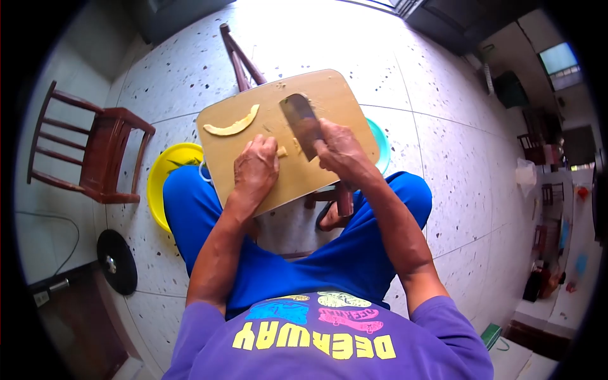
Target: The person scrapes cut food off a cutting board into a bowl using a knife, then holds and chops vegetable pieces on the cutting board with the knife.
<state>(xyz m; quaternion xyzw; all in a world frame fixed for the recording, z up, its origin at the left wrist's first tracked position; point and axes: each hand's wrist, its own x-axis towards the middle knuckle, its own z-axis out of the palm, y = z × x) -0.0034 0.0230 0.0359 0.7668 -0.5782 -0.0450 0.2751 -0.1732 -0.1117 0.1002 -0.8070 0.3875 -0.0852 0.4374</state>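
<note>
A wooden cutting board (253, 183) lies in front of me, level with my knees. My right hand (342, 152) is closed round the handle of a cleaver (299, 117), its broad dark blade over the middle of the board. On the board my left hand (256, 166) presses down with curled fingers. A short end of a pale yellow strip (282, 152) sticks out from under those fingers; the rest is hidden. Small yellow bits (296, 145) lie between that hand and the blade. At the upper left of the board rests a curved pale yellow slice (233, 123), untouched by either hand.
A yellow basin (158, 190) with something green in it stands on the floor left of the board. A turquoise basin (380, 142) shows past the right edge. Further left are a wooden chair (107, 152) and a round black disc (117, 261).
</note>
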